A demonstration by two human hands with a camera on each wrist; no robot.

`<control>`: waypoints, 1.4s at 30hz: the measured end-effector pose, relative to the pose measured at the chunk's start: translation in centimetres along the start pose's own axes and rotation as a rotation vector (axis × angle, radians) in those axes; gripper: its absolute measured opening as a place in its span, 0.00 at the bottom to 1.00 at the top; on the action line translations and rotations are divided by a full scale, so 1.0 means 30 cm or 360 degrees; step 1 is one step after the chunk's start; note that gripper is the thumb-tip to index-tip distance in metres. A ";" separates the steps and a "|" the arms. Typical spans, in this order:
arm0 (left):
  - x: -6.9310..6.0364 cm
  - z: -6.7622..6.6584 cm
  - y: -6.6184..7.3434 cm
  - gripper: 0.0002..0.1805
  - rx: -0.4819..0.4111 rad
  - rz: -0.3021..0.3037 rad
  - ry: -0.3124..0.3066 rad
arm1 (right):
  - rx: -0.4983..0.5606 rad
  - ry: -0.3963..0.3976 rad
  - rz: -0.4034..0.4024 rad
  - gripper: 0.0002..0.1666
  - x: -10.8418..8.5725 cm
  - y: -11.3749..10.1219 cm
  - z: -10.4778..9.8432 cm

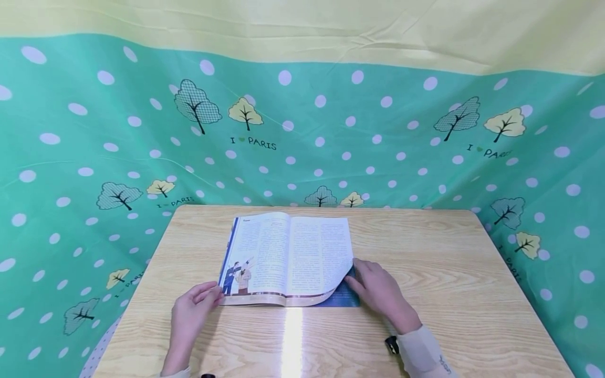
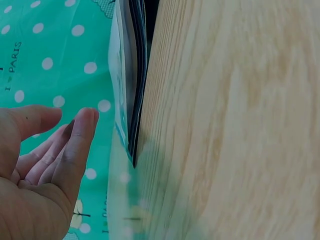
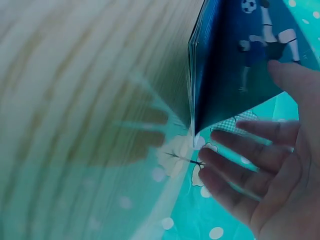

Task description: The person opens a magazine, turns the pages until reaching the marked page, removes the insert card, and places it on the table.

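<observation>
An open magazine (image 1: 312, 252) lies on the wooden table, with columns of print on both pages and two drawn figures at lower left. The lower right corner of its right-hand page is bent up, baring a blue page (image 1: 341, 296) beneath. At that corner is my right hand (image 1: 378, 289). In the right wrist view its thumb (image 3: 290, 77) touches the blue page with a football picture (image 3: 250, 60), while the other fingers are spread and nearly straight. My left hand (image 1: 194, 310) is by the lower left corner; in the left wrist view its thumb and fingers (image 2: 82, 145) stand apart, holding nothing.
The wooden table (image 1: 420, 247) extends to both sides of the magazine. Behind and beside it hangs a green dotted cloth (image 1: 302, 131) with trees and lettering. Black straps (image 1: 392, 345) show near the wrists. A bright reflection crosses the table's near part.
</observation>
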State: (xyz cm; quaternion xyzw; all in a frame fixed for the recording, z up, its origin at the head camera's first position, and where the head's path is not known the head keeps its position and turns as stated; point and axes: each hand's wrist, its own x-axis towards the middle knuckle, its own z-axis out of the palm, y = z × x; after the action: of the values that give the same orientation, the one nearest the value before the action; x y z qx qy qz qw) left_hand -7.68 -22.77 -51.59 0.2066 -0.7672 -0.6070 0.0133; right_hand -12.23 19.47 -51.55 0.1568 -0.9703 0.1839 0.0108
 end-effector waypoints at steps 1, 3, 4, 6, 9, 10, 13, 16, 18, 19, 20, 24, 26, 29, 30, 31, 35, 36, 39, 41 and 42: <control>-0.001 0.005 0.001 0.18 -0.0022 -0.0001 -0.0008 | -0.0001 0.0016 0.0029 0.36 0.002 0.000 -0.001; -0.002 0.018 0.009 0.19 -0.0040 0.0007 -0.0025 | 0.0001 0.0032 0.0063 0.36 0.006 -0.002 -0.001; -0.003 0.025 0.013 0.19 -0.0055 0.0012 -0.0036 | 0.0011 0.0038 0.0064 0.36 0.008 -0.004 0.000; -0.006 0.042 0.023 0.19 -0.0075 0.0029 -0.0065 | 0.0047 0.0051 0.0041 0.35 0.012 -0.012 0.004; -0.010 0.071 0.034 0.18 -0.0118 0.0073 -0.0124 | 0.0115 0.0078 -0.0033 0.32 0.017 -0.028 0.015; -0.012 0.081 0.037 0.17 -0.0128 0.0094 -0.0143 | 0.0136 0.0086 -0.0055 0.33 0.018 -0.034 0.017; -0.018 0.113 0.045 0.16 -0.0196 0.0149 -0.0216 | 0.0160 0.0101 -0.0124 0.33 0.023 -0.051 0.021; -0.024 0.144 0.056 0.16 -0.0268 0.0189 -0.0294 | 0.0150 0.0104 -0.0189 0.35 0.030 -0.066 0.023; -0.027 0.166 0.067 0.16 -0.0317 0.0199 -0.0346 | 0.0141 0.0096 -0.0219 0.37 0.035 -0.076 0.026; -0.029 0.179 0.073 0.17 -0.0334 0.0201 -0.0372 | 0.0140 0.0089 -0.0229 0.37 0.038 -0.081 0.027; -0.030 0.192 0.080 0.17 -0.0350 0.0205 -0.0397 | 0.0132 0.0077 -0.0233 0.38 0.040 -0.087 0.030; -0.035 0.251 0.109 0.17 -0.0393 0.0211 -0.0500 | 0.0137 0.0035 -0.0280 0.38 0.051 -0.110 0.044; -0.040 0.282 0.120 0.17 -0.0402 0.0228 -0.0555 | 0.0147 0.0022 -0.0321 0.37 0.057 -0.123 0.051; -0.049 0.324 0.131 0.18 -0.0400 0.0245 -0.0644 | 0.0165 0.0021 -0.0396 0.35 0.065 -0.140 0.060; -0.051 0.336 0.132 0.19 -0.0397 0.0244 -0.0672 | 0.0163 0.0024 -0.0420 0.34 0.068 -0.145 0.062; -0.054 0.346 0.133 0.19 -0.0391 0.0250 -0.0697 | 0.0161 0.0029 -0.0446 0.34 0.070 -0.150 0.064; -0.061 0.372 0.129 0.22 -0.0392 0.0219 -0.0757 | 0.0147 0.0029 -0.0522 0.32 0.075 -0.163 0.067; -0.062 0.376 0.128 0.22 -0.0393 0.0212 -0.0761 | 0.0139 0.0023 -0.0538 0.31 0.076 -0.165 0.068; -0.063 0.382 0.125 0.21 -0.0368 0.0196 -0.0743 | 0.0130 -0.0022 -0.0542 0.31 0.073 -0.169 0.067; -0.063 0.384 0.122 0.20 -0.0336 0.0202 -0.0724 | 0.0129 -0.0059 -0.0530 0.31 0.071 -0.171 0.066; -0.063 0.385 0.121 0.19 -0.0321 0.0203 -0.0712 | 0.0134 -0.0081 -0.0518 0.32 0.069 -0.172 0.065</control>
State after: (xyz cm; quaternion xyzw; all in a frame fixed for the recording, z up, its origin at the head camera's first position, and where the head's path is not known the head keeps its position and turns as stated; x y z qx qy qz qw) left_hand -10.18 -10.80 -50.78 0.0159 -0.6981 -0.7091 -0.0978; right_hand -12.55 13.58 -51.39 0.3169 -0.9235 0.2161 0.0095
